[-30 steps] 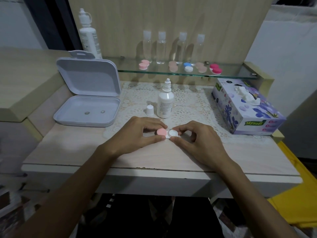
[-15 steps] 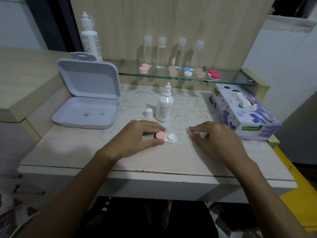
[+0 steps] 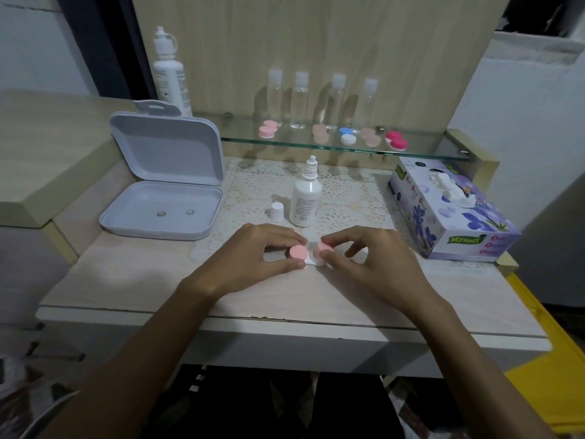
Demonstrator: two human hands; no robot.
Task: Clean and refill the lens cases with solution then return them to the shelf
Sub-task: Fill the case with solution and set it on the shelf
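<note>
The lens case (image 3: 308, 255) lies on the table (image 3: 133, 274) just in front of the small solution bottle (image 3: 305, 198), whose loose white cap (image 3: 276, 211) stands beside it. The left hand (image 3: 253, 258) pinches the pink lid (image 3: 298, 251) on the left well and steadies the case; the right hand (image 3: 370, 264) pinches a second pink lid (image 3: 323, 247) over the right well. The step looks like capping that well: the left grip should keep the case flat on the table while the right sets the lid square before turning, so that no solution spills. Fingers hide the white body of the case, so I cannot tell whether the wells are filled or whether the right lid is seated. Other cases wait on the glass shelf (image 3: 421, 152).
</note>
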